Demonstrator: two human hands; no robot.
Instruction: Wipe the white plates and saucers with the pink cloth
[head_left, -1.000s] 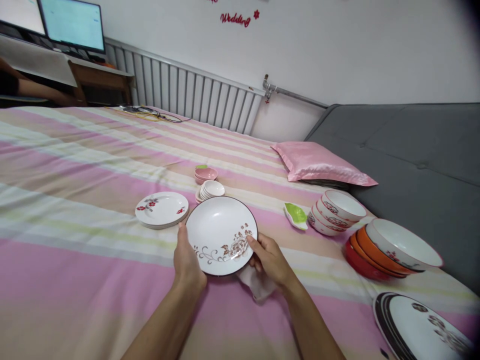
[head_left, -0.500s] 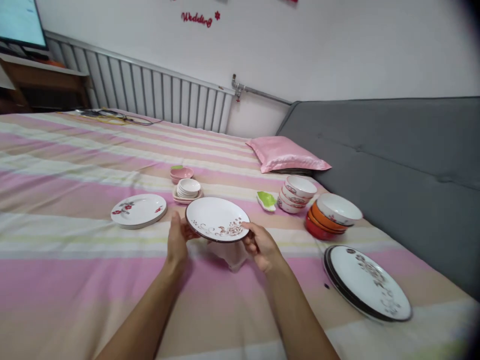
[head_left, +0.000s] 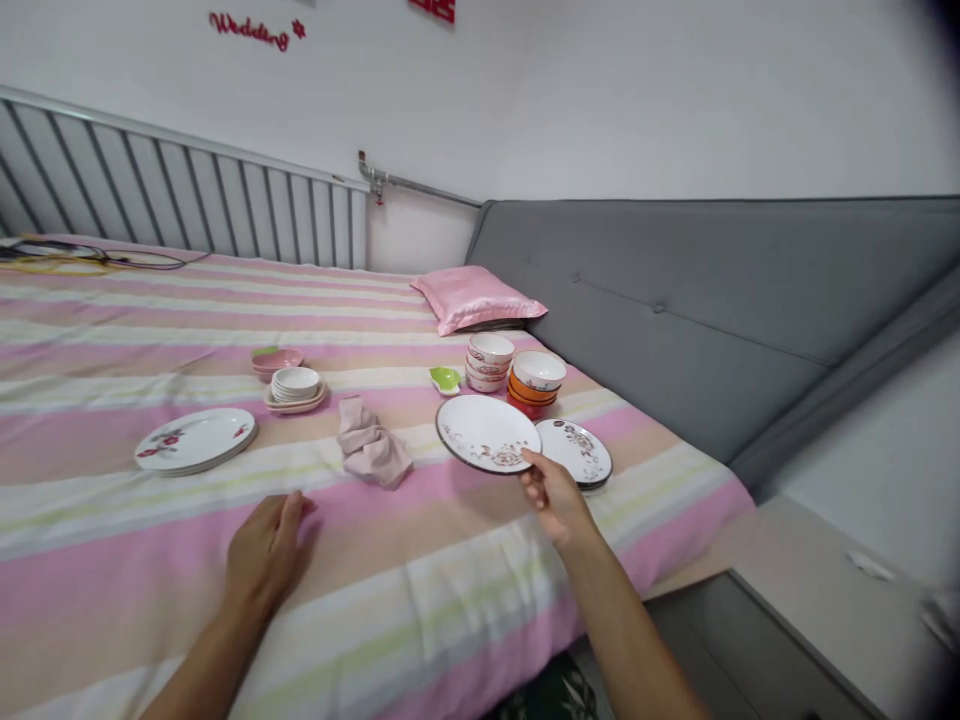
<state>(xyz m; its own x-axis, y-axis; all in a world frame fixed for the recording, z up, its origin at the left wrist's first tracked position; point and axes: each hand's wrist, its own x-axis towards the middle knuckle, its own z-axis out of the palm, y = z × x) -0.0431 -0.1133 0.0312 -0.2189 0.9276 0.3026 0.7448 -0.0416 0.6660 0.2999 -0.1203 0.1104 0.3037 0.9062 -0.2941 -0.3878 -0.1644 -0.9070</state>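
My right hand grips the near rim of a white plate with a dark rim and brown flower pattern, held level above the striped bedspread. Just to its right lies a stack of similar plates. My left hand rests flat on the bedspread, fingers stretched out, holding nothing. A crumpled pinkish cloth lies on the bed between my hands, touched by neither.
A stack of red-flowered plates lies at left. Small white and pink dishes, a green leaf dish, stacked white bowls and orange-red bowls sit farther back. Pink pillow, grey headboard, bedside cabinet.
My left hand let go of the plate and dropped flat onto the bed. My right hand carried the plate rightward toward the plate stack. The cloth now lies loose on the bed.
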